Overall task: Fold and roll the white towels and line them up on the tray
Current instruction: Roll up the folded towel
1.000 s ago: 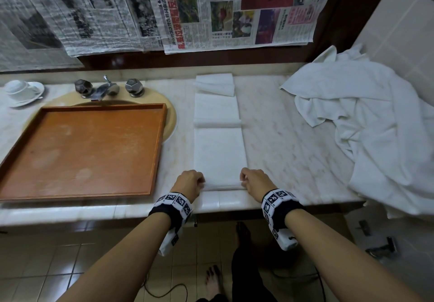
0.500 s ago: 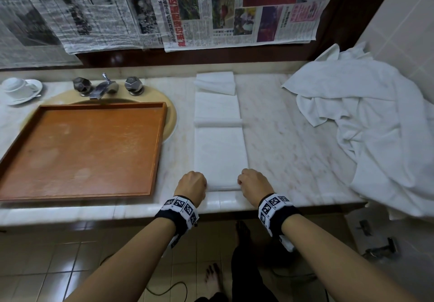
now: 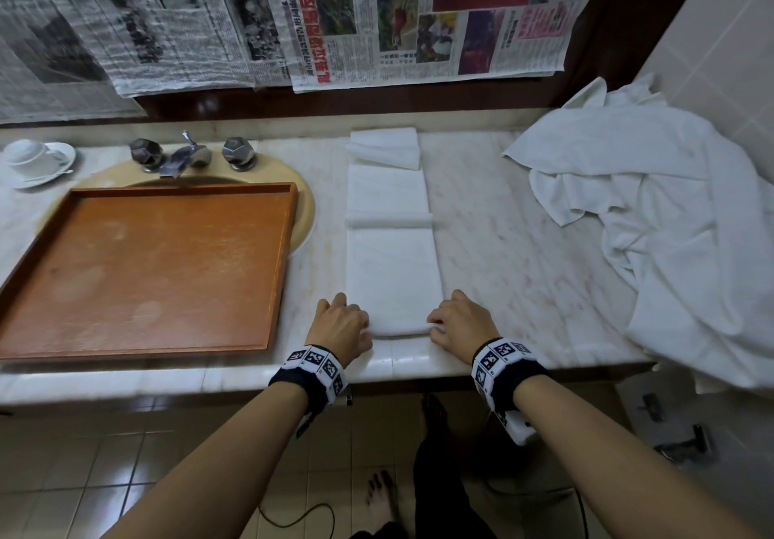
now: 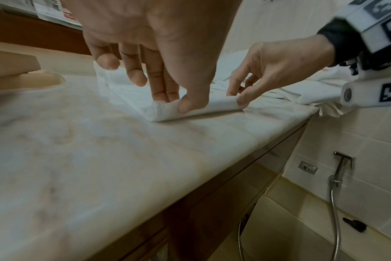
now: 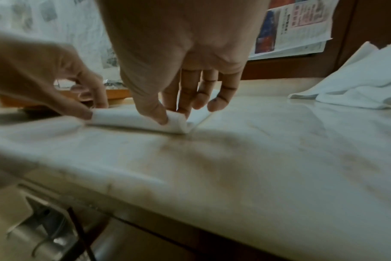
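- Towel strip (image 3: pixel 391 270) lies lengthwise on the marble counter (image 3: pixel 502 253), running from the front edge toward the wall, just right of the wooden tray (image 3: pixel 146 270); against the frame a second ago its near end has gone from flat to a short, low roll (image 3: pixel 398 326).
- My hands have crept a little away from the counter's edge with that roll, and the head camera sits slightly nearer the counter than before.
- My left hand (image 3: pixel 341 325) pinches the roll's left end: in the left wrist view the thumb (image 4: pixel 191 100) presses the front of the roll while the curled fingers (image 4: pixel 161 84) bear down on top.
- My right hand (image 3: pixel 458 323) pinches the right end the same way; the right wrist view shows the thumb (image 5: pixel 154 113) tucked into the fold and the fingers (image 5: pixel 185 98) on the cloth behind it.
- Neither hand is spread; both are closed round the cloth.
- Farther up the strip a cross fold (image 3: pixel 389 220) shows, and a smaller folded towel (image 3: pixel 387 147) lies at the wall end; whether it touches the strip I cannot tell.
- A loose heap of white towels (image 3: pixel 653 220) covers the counter's right end and runs out of frame.
- Both wrist views are blurred, so I cannot count the turns in the roll.
- From the head camera my knuckles hide the roll's ends.
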